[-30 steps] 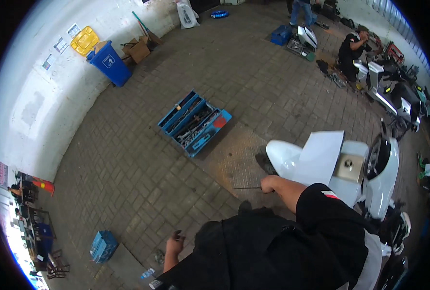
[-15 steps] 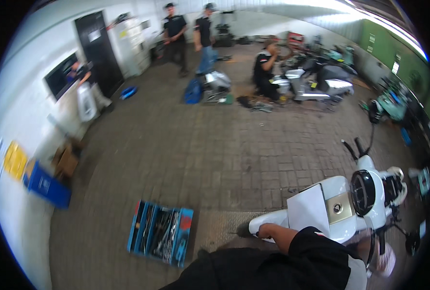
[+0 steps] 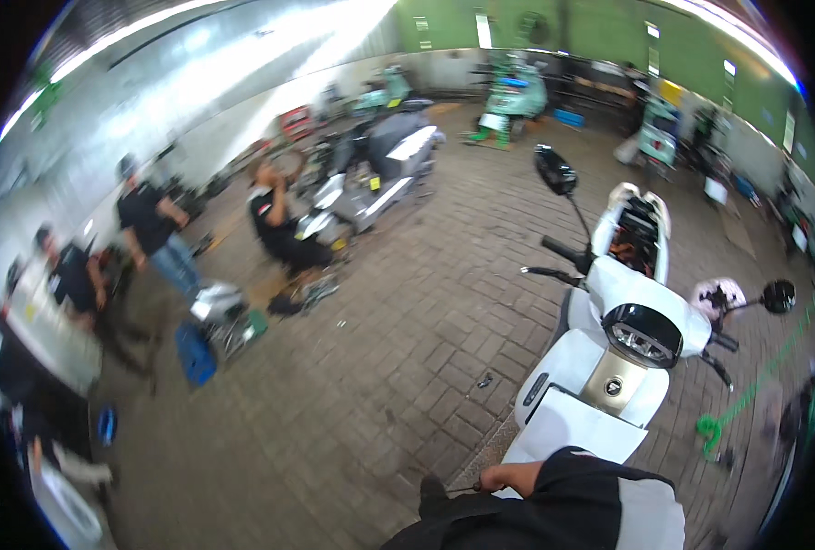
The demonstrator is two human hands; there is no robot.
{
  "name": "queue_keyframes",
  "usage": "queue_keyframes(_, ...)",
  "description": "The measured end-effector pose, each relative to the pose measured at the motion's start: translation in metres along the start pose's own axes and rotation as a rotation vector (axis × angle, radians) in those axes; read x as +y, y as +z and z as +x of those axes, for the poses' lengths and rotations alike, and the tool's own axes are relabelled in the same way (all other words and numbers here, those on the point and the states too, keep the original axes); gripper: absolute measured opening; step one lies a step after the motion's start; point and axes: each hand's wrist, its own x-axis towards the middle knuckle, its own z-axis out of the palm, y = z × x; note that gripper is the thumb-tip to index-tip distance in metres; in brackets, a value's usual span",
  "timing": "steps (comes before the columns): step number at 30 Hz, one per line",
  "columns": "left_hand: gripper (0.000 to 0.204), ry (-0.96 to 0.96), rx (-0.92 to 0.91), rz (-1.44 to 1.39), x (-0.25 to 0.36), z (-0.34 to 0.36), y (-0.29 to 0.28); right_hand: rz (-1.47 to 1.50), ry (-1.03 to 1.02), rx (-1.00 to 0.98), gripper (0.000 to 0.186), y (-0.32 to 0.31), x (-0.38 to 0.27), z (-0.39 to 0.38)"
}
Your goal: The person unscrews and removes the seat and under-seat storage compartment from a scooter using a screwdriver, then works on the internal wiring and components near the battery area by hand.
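Observation:
My right hand (image 3: 496,478) is low in the picture, closed at the front end of a white scooter (image 3: 568,365). A thin dark rod (image 3: 463,489) sticks out from its fingers to the left; its kind is too small to make out. A flat white sheet (image 3: 574,427) covers part of the scooter's front, just beyond my forearm. Above it are a gold panel and the headlight (image 3: 643,340). My black sleeve hides part of the scooter's lower front. Of my left hand nothing shows.
A person (image 3: 284,220) crouches beside a partly dismantled grey scooter (image 3: 398,151). Other people stand at the left. A blue container (image 3: 195,352) lies near silver parts. Green scooters (image 3: 515,96) stand at the back, and a green hose (image 3: 760,394) runs along the right floor.
The view has swung to the right, so the blue toolbox has left the picture and more of the white scooter shows. My right hand remains at the scooter's front.

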Motion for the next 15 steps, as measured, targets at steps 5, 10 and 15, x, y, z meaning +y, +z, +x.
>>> queue_keyframes(5, 0.050, 0.349, -0.451, 0.259, 0.236, 0.048, 0.116, -0.419, 0.008, -0.083, 0.029, -0.135, -0.009, 0.113)
queue_keyframes(10, 0.051, 0.479, -0.551, 0.372, 0.362, 0.121, 0.146, -0.226, -0.032, 0.227, 0.041, -0.307, -0.133, 0.019)
queue_keyframes(15, 0.052, 0.570, -0.628, 0.514, 0.457, 0.207, 0.187, 0.629, -0.065, 0.286, 0.065, -0.348, -0.105, 0.009)
